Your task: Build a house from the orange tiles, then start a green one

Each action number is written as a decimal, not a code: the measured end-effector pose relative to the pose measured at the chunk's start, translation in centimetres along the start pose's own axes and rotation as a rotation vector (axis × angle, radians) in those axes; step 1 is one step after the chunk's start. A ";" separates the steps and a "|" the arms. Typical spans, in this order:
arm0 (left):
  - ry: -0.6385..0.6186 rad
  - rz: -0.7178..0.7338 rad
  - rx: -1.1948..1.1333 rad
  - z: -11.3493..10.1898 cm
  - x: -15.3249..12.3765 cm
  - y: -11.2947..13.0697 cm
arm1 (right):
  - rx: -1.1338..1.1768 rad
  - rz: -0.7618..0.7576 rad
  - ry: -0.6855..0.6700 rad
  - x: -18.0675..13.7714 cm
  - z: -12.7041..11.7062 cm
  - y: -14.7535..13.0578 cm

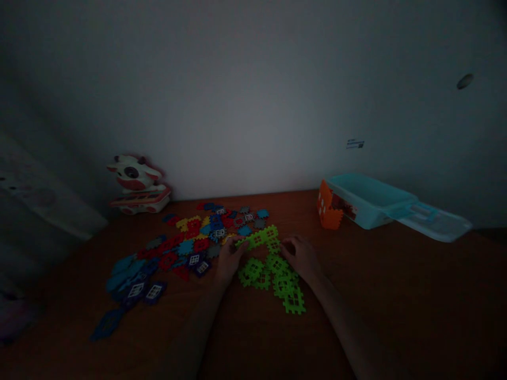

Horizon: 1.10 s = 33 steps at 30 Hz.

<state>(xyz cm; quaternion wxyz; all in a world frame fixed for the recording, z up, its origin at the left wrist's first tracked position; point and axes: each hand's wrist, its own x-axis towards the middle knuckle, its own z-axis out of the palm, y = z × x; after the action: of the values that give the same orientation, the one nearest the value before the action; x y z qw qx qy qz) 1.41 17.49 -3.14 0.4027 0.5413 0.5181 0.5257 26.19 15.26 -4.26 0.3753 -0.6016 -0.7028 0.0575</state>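
Observation:
Between my hands is a strip of joined green window tiles (258, 239) with toothed edges. My left hand (231, 257) pinches its left end between thumb and fingers. At the right end, one tile (273, 244) turns down toward me, and my right hand (301, 257) grips its edge with closed fingers. Loose green tiles (283, 285) lie in a heap on the table just below the strip, between my forearms. Dim light hides the exact finger contact.
Many red, blue, yellow and grey tiles (186, 247) spread over the wooden table (380, 295) to the left. A cow-shaped toy (137, 184) stands at the back left. At the right are an orange tile assembly (328, 208) and a light-blue box (368, 198) with its clear lid (439, 224) folded out.

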 end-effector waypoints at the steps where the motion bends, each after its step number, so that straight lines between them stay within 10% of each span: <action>1: 0.010 -0.006 -0.010 -0.1 0.1 -0.1 | -0.028 -0.023 -0.008 0.0 -0.2 -0.1; 23: 0.007 -0.151 -0.383 0.6 0.0 0.2 | -0.208 -0.210 -0.085 -0.1 -0.9 -0.5; 33: -0.034 -0.370 -0.792 1.1 -0.8 1.5 | -0.156 -0.341 0.148 -0.3 -0.9 -2.9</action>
<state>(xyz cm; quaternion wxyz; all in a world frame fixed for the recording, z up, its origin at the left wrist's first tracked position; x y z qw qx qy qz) 2.73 16.57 -1.96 0.6752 0.2516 0.3580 0.5938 24.42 13.82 -2.20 0.3824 -0.5039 -0.7672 -0.1061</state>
